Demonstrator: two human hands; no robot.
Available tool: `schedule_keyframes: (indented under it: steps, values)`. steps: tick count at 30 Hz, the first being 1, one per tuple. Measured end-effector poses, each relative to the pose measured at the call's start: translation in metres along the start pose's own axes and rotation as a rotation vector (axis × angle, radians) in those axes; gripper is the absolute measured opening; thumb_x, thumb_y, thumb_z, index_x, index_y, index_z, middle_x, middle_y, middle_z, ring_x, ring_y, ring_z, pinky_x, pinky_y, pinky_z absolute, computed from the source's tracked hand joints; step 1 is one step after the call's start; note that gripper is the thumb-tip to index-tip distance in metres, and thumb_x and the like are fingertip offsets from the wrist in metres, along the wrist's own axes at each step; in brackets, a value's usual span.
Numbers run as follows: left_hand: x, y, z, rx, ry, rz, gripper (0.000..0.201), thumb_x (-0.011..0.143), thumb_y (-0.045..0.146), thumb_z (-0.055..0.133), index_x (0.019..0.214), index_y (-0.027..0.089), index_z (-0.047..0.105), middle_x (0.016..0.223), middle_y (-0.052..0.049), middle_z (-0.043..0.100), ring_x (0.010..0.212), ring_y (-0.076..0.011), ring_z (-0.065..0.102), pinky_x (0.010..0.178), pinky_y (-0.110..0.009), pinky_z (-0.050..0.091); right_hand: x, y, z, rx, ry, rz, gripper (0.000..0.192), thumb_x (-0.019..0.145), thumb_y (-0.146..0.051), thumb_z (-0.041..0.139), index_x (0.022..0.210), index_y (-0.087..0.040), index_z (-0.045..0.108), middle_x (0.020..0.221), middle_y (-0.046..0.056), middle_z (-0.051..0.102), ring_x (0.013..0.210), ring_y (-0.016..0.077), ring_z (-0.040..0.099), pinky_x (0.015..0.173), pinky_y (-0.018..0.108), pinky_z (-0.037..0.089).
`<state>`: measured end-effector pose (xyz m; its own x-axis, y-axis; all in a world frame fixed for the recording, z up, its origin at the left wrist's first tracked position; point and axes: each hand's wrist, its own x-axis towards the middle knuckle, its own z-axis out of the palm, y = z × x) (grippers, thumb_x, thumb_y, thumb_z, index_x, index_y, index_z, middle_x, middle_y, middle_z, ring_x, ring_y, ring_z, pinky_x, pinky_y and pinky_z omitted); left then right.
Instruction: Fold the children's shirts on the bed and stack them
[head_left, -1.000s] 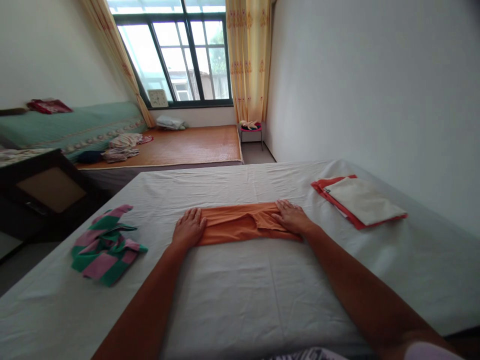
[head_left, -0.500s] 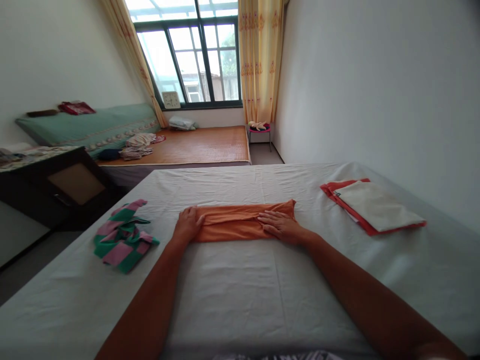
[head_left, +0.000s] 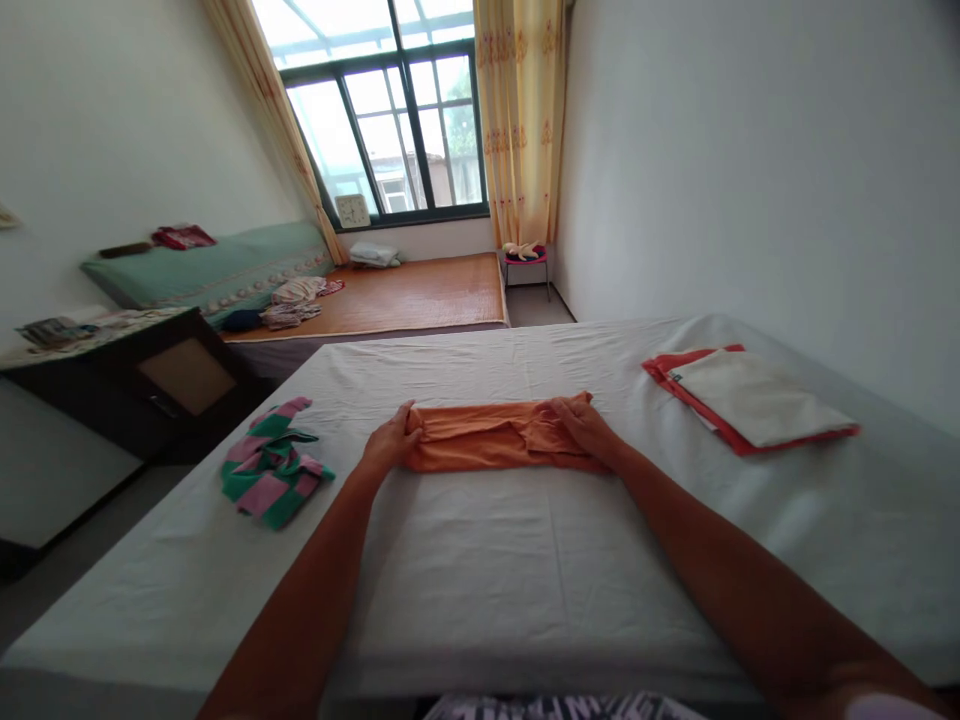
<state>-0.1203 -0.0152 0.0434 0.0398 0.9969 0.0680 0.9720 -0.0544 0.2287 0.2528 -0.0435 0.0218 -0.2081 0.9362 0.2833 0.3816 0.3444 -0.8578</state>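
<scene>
An orange cloth (head_left: 472, 450), folded into a long strip, lies crosswise on the white-sheeted bed (head_left: 465, 580). At its left end, my left hand (head_left: 391, 440) is closed on the edge, thumb toward the strip. My right hand (head_left: 589, 430) grips the far right part, its fingers curled over the fabric and partly hidden. The cloth has a wrinkled fold near the right hand. Whether it is a shirt or another garment, I cannot tell.
To the left lies a crumpled pink-and-green checked cloth (head_left: 274, 465). Folded white fabric (head_left: 757, 395) rests over red fabric (head_left: 739, 440) on the right. Beyond are a dark cabinet (head_left: 142, 365), a second bed (head_left: 420, 290) with a brown mat, and a pink stool (head_left: 526, 260).
My hands have gone from lying flat on the orange cloth to gripping its two ends. The right hand has shifted toward the far right corner. The view has tilted slightly.
</scene>
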Motion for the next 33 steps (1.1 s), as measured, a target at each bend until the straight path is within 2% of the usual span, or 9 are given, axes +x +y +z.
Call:
schedule_keyframes:
  steps: [7,10,13,16,19,22,27,30,33]
  values:
    - [0.016,0.002,-0.028,-0.305,0.184,0.105,0.056,0.081,0.027,0.046,0.136,0.019,0.049,0.106,-0.003,0.069,0.092,-0.0183,0.064,0.083,-0.029,0.051,0.005,0.017,-0.027,0.227,0.458,0.156,0.051,0.088,-0.061,0.040,0.091,-0.018,0.067,0.089,0.007,0.070,0.076,0.0163,0.064,0.066,0.027,0.051]
    - [0.021,0.026,-0.033,-0.323,0.167,0.153,0.055,0.079,0.023,0.046,0.133,0.019,0.053,0.106,-0.003,0.069,0.095,-0.0190,0.063,0.086,-0.030,0.050,0.006,0.024,-0.033,0.348,0.544,0.214,0.051,0.084,-0.063,0.044,0.084,-0.017,0.065,0.089,0.008,0.070,0.072,0.0153,0.063,0.061,0.025,0.050]
    - [0.024,0.073,-0.030,-0.375,0.162,0.272,0.054,0.079,0.021,0.047,0.132,0.019,0.054,0.115,-0.005,0.067,0.103,-0.0202,0.061,0.093,-0.032,0.048,0.007,0.025,-0.035,0.394,0.589,0.240,0.052,0.082,-0.065,0.046,0.081,-0.017,0.064,0.087,0.008,0.070,0.069,0.0147,0.062,0.058,0.025,0.049]
    - [0.022,0.136,-0.017,-0.454,0.154,0.433,0.052,0.081,0.018,0.047,0.132,0.019,0.053,0.119,-0.006,0.064,0.108,-0.0209,0.059,0.098,-0.035,0.046,0.007,0.021,-0.036,0.448,0.494,0.262,0.050,0.083,-0.064,0.047,0.080,-0.017,0.062,0.084,0.008,0.070,0.064,0.0141,0.063,0.056,0.025,0.048]
    - [0.014,0.197,0.006,-0.526,0.134,0.608,0.050,0.082,0.014,0.045,0.131,0.018,0.053,0.124,-0.009,0.060,0.113,-0.0206,0.056,0.102,-0.036,0.044,0.005,0.016,-0.035,0.586,0.223,0.325,0.052,0.086,-0.065,0.043,0.089,-0.017,0.061,0.085,0.009,0.071,0.063,0.0153,0.065,0.055,0.027,0.051]
    - [0.006,0.230,0.029,-0.619,0.025,0.690,0.053,0.085,0.019,0.049,0.138,0.021,0.045,0.129,-0.011,0.057,0.106,-0.0200,0.060,0.095,-0.037,0.049,0.003,0.015,-0.034,0.629,0.045,0.392,0.063,0.088,-0.071,0.030,0.097,-0.018,0.062,0.079,0.007,0.071,0.062,0.0177,0.066,0.057,0.031,0.053]
    - [0.011,0.204,0.038,-0.759,0.024,0.540,0.038,0.092,0.027,0.043,0.128,0.023,0.052,0.126,-0.009,0.057,0.086,-0.0144,0.066,0.078,-0.033,0.056,0.002,0.023,-0.036,0.385,0.033,0.289,0.041,0.080,-0.056,0.059,0.093,-0.017,0.064,0.077,0.003,0.070,0.072,0.0190,0.066,0.067,0.030,0.053]
    - [0.014,0.173,0.033,-0.660,0.122,0.500,0.032,0.092,0.023,0.038,0.115,0.019,0.061,0.115,-0.008,0.063,0.095,-0.0173,0.065,0.088,-0.036,0.053,0.003,0.031,-0.039,0.123,0.059,0.171,0.030,0.075,-0.037,0.066,0.098,-0.017,0.064,0.084,0.002,0.071,0.080,0.0194,0.065,0.073,0.029,0.052]
    - [0.007,0.152,0.040,-0.462,0.138,0.593,0.036,0.093,0.020,0.036,0.116,0.019,0.063,0.120,-0.008,0.063,0.114,-0.0203,0.057,0.103,-0.039,0.045,0.002,0.033,-0.046,-0.157,0.026,0.171,0.025,0.077,-0.028,0.062,0.099,-0.018,0.065,0.088,0.002,0.071,0.082,0.0202,0.064,0.074,0.028,0.050]
